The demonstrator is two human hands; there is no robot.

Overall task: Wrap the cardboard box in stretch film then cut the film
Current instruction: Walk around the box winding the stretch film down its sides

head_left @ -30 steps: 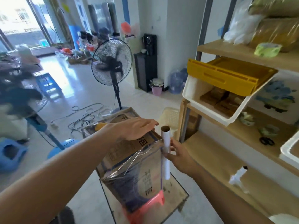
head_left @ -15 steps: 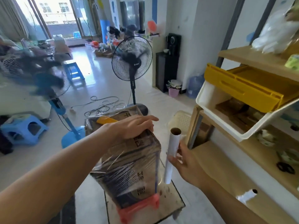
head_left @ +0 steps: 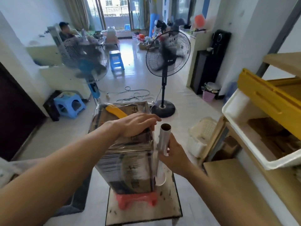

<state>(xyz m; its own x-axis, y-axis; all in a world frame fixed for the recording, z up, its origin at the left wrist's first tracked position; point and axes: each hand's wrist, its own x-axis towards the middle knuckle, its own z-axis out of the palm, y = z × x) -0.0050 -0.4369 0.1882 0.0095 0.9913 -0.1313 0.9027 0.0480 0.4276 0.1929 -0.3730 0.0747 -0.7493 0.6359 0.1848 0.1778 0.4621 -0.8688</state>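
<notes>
A tall brown cardboard box [head_left: 130,170] stands on a red plastic stool [head_left: 136,200], its near face covered in clear stretch film. My left hand [head_left: 136,126] lies flat on the box's top near its right edge. A yellow-handled cutter [head_left: 116,111] rests on the box top behind that hand. My right hand [head_left: 172,154] grips the stretch film roll [head_left: 162,142], held upright against the box's right corner; film runs from the roll onto the box.
The stool stands on a flat board [head_left: 143,214] on the floor. A black pedestal fan [head_left: 167,62] stands behind the box, a blue one [head_left: 84,62] at the left. Wooden shelving [head_left: 254,181] with a yellow-and-white bin [head_left: 263,118] fills the right. Cables [head_left: 138,95] lie on the floor.
The box has turned under my left hand, so a film-covered face points at me. The roll moved in close to the box's right corner. My view swung left.
</notes>
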